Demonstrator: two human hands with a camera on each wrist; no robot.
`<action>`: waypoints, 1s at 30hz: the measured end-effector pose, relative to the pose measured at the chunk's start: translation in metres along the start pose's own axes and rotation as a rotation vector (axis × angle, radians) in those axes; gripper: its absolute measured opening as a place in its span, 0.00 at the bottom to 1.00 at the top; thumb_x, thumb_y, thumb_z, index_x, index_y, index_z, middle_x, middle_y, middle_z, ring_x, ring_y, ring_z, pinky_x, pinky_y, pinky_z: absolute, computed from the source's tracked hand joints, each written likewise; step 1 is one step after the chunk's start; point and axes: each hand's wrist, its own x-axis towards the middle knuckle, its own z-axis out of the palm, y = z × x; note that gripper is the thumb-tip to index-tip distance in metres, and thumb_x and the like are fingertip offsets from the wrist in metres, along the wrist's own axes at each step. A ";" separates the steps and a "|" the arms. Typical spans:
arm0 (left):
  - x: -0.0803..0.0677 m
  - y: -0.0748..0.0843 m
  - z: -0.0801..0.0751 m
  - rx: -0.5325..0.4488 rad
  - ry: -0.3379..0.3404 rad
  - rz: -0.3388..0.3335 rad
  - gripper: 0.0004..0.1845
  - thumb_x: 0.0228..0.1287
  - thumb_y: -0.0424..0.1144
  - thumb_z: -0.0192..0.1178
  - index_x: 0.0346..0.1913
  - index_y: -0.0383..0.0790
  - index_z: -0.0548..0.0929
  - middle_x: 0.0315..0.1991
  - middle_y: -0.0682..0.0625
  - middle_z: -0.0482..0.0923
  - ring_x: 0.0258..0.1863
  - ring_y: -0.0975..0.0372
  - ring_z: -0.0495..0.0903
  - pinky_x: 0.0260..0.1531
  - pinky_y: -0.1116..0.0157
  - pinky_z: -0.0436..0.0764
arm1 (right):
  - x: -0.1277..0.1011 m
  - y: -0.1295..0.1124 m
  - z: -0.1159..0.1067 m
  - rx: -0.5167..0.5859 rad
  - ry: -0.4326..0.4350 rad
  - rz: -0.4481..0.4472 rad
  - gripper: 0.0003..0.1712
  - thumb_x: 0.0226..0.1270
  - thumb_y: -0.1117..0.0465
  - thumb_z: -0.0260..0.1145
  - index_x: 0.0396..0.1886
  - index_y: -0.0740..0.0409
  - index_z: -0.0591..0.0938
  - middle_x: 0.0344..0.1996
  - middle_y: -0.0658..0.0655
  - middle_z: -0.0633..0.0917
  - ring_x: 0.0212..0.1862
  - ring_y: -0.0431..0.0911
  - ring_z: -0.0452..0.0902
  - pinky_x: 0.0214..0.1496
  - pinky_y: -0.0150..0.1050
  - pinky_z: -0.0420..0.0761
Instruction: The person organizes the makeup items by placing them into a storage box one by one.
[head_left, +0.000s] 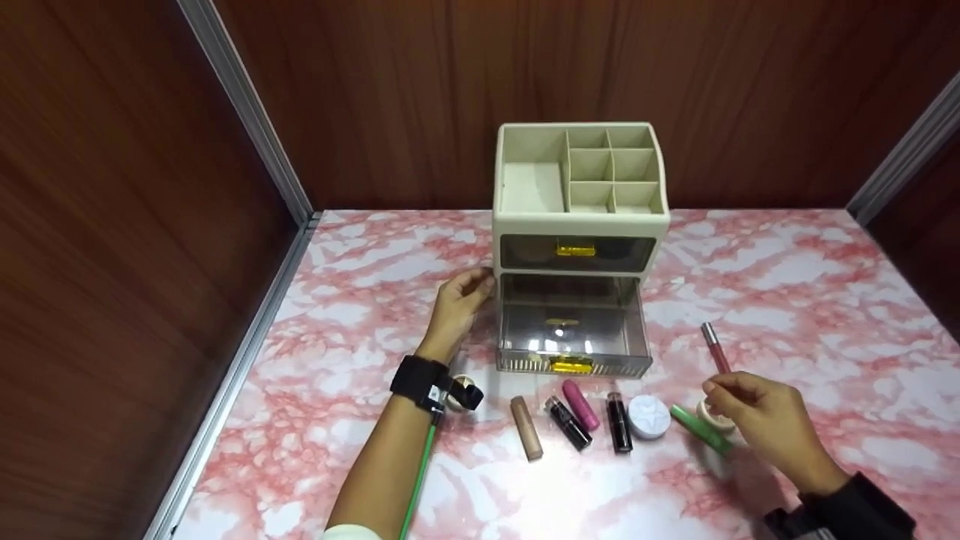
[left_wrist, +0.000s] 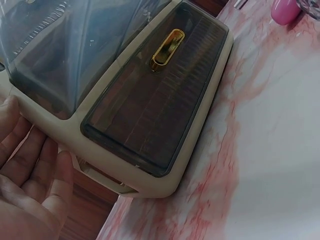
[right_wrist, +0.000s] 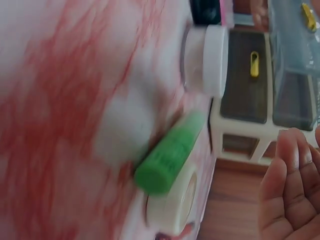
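A cream organizer [head_left: 581, 217] stands at the back of the pink marble table, its clear lower drawer [head_left: 571, 330] pulled out and holding nothing. My left hand [head_left: 471, 286] rests with relaxed fingers [left_wrist: 35, 175] against the organizer's left side [left_wrist: 150, 185]. My right hand [head_left: 721, 390] hovers over a small cream round jar [head_left: 709, 411], its fingers [right_wrist: 290, 180] loose and holding nothing. A pink lip gloss [head_left: 716, 347] lies just beyond its fingertips. A green tube [head_left: 701, 429] [right_wrist: 170, 152] lies beside the jar [right_wrist: 172, 200].
In front of the drawer lie a tan tube [head_left: 526, 427], a black lipstick [head_left: 568, 422], a pink tube [head_left: 580, 405], another black lipstick [head_left: 619, 422] and a white round jar [head_left: 649, 416]. Wooden walls enclose the table on three sides.
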 end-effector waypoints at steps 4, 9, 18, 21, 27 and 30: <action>-0.003 -0.003 -0.001 -0.004 -0.011 0.004 0.14 0.66 0.38 0.63 0.50 0.33 0.82 0.45 0.45 0.82 0.45 0.54 0.80 0.49 0.59 0.79 | -0.001 0.009 -0.003 -0.141 0.023 -0.056 0.14 0.68 0.51 0.67 0.39 0.57 0.87 0.30 0.51 0.87 0.29 0.39 0.81 0.28 0.29 0.77; -0.003 -0.003 0.000 -0.047 -0.010 0.005 0.14 0.66 0.36 0.63 0.51 0.30 0.82 0.42 0.46 0.82 0.44 0.49 0.79 0.49 0.51 0.79 | 0.006 0.014 -0.009 -0.315 0.019 -0.124 0.15 0.66 0.49 0.68 0.39 0.55 0.87 0.28 0.48 0.87 0.28 0.41 0.79 0.28 0.35 0.75; -0.001 -0.003 0.002 0.034 -0.005 0.011 0.14 0.64 0.35 0.65 0.51 0.33 0.82 0.39 0.48 0.82 0.40 0.57 0.79 0.44 0.60 0.80 | 0.012 0.019 -0.011 -0.438 -0.189 0.008 0.33 0.64 0.37 0.65 0.50 0.63 0.83 0.34 0.55 0.86 0.35 0.51 0.82 0.36 0.54 0.77; -0.001 -0.003 0.002 0.042 -0.005 0.003 0.15 0.64 0.36 0.65 0.51 0.35 0.82 0.40 0.48 0.82 0.40 0.59 0.79 0.43 0.64 0.80 | 0.013 0.022 -0.008 -0.469 -0.219 0.018 0.34 0.64 0.37 0.65 0.51 0.64 0.83 0.33 0.55 0.87 0.34 0.51 0.82 0.36 0.55 0.78; -0.002 -0.003 0.001 0.058 0.000 0.005 0.15 0.64 0.39 0.66 0.50 0.36 0.83 0.40 0.48 0.82 0.40 0.58 0.79 0.43 0.63 0.80 | 0.015 0.024 -0.005 -0.534 -0.248 -0.010 0.34 0.57 0.38 0.70 0.47 0.64 0.84 0.34 0.60 0.86 0.35 0.57 0.81 0.35 0.57 0.77; -0.002 -0.003 0.000 0.062 0.006 0.005 0.15 0.64 0.38 0.66 0.51 0.35 0.82 0.41 0.48 0.82 0.41 0.59 0.79 0.43 0.64 0.80 | 0.015 0.025 -0.003 -0.557 -0.243 -0.043 0.31 0.55 0.40 0.73 0.44 0.63 0.84 0.35 0.61 0.85 0.36 0.59 0.81 0.36 0.59 0.76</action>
